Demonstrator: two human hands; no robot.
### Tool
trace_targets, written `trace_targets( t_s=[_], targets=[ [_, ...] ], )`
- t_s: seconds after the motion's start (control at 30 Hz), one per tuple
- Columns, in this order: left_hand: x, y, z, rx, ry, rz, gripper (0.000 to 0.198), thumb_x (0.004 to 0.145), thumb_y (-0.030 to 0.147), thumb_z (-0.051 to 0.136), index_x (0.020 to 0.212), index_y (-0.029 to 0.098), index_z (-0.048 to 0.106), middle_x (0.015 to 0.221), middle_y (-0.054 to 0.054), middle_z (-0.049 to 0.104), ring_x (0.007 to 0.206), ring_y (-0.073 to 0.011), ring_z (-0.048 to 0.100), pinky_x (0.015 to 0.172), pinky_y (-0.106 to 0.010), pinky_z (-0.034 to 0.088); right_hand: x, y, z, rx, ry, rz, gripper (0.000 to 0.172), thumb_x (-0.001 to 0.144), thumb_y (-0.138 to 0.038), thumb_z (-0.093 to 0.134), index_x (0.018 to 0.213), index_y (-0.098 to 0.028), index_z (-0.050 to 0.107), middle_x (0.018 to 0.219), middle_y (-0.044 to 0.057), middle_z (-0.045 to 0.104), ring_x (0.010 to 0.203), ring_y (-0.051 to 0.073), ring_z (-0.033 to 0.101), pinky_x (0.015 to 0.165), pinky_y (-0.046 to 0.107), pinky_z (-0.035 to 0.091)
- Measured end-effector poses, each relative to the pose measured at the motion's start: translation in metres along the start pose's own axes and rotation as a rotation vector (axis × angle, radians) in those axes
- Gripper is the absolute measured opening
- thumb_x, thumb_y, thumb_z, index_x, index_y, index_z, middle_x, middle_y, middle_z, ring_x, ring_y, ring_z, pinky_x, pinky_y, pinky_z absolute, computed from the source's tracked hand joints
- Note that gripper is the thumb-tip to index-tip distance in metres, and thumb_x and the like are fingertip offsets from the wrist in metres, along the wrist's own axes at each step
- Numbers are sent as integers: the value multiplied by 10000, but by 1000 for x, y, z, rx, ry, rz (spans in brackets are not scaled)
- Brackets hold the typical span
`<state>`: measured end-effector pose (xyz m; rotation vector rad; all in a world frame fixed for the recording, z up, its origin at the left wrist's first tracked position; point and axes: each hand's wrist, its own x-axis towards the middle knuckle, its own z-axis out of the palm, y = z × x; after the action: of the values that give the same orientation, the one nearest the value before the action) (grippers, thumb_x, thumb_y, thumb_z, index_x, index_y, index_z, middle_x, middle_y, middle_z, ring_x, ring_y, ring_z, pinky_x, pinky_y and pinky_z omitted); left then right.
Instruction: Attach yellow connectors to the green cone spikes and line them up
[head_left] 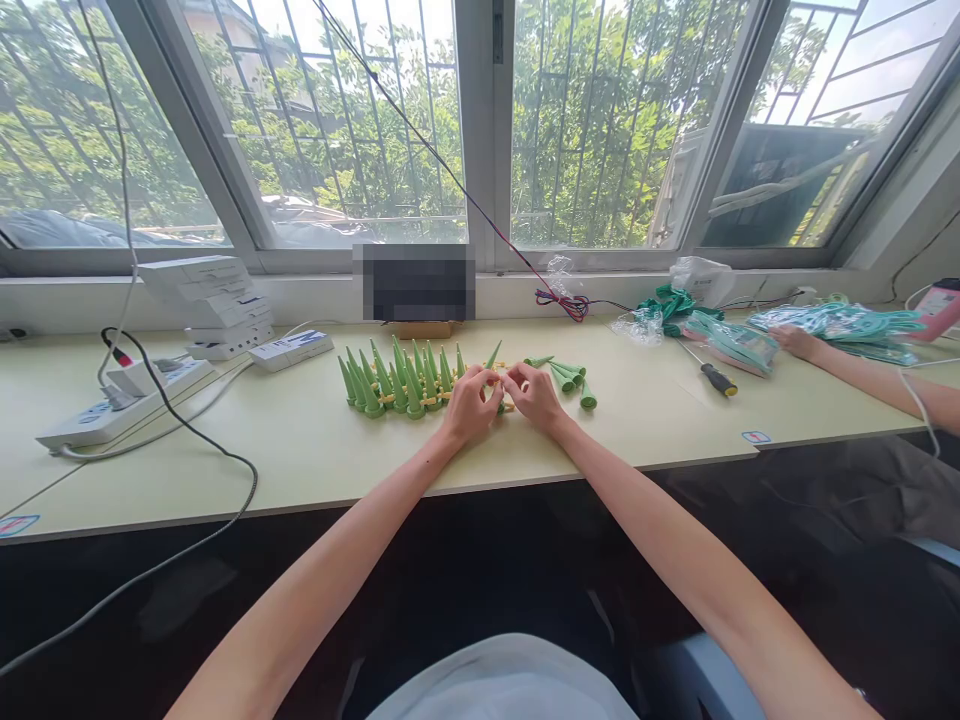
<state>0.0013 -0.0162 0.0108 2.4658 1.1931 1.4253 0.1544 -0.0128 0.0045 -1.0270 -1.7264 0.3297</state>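
Observation:
My left hand [475,400] and my right hand [531,394] meet over the table, fingers pinched together. What lies between the fingertips is too small and covered to make out. Left of my hands stand several green cones [397,380] in rows, points up, with yellowish pieces [431,402] around their bases. One more green cone [493,354] rises just behind my fingers. To the right of my right hand, several loose green cones [568,375] lie on their sides, one with its hollow end facing me.
A power strip [127,400] with cables and stacked white boxes [221,305] occupy the left. On the right are a screwdriver [718,380], bagged teal cords [735,340] and another person's hand [799,342]. The table's front edge [525,482] runs below my wrists.

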Motion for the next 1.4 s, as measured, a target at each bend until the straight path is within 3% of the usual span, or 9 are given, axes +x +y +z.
trace_targets(
  t_s=[0.9,1.1,1.3,1.4],
  targets=[
    [0,-4,2,-2,-17,-23,148,872,223,499,902,181,638,843,-26,584,547,-100,487,626,-275,432,-1,0,0,8,-22,-14,278,861,-425,489,696,-203,515,650,12,589,603,136,507,576,259,396],
    [1,-7,2,46,44,-88,124,853,240,529,916,176,614,785,-25,603,577,-122,508,639,-280,427,1,2,1,-14,62,3,264,866,-405,479,686,-211,474,630,2,560,574,131,494,576,261,393],
    [0,-5,2,95,-130,-163,157,820,321,553,817,185,630,595,3,571,548,-146,527,574,-268,393,1,5,1,-43,102,23,224,852,-377,486,700,-212,475,661,2,579,582,131,506,599,266,405],
    [0,-6,3,110,-155,-185,175,828,338,545,793,193,635,571,2,579,523,-148,524,552,-268,379,1,6,2,-47,106,21,214,851,-365,481,700,-214,471,667,3,580,589,133,508,611,268,408]
  ],
)
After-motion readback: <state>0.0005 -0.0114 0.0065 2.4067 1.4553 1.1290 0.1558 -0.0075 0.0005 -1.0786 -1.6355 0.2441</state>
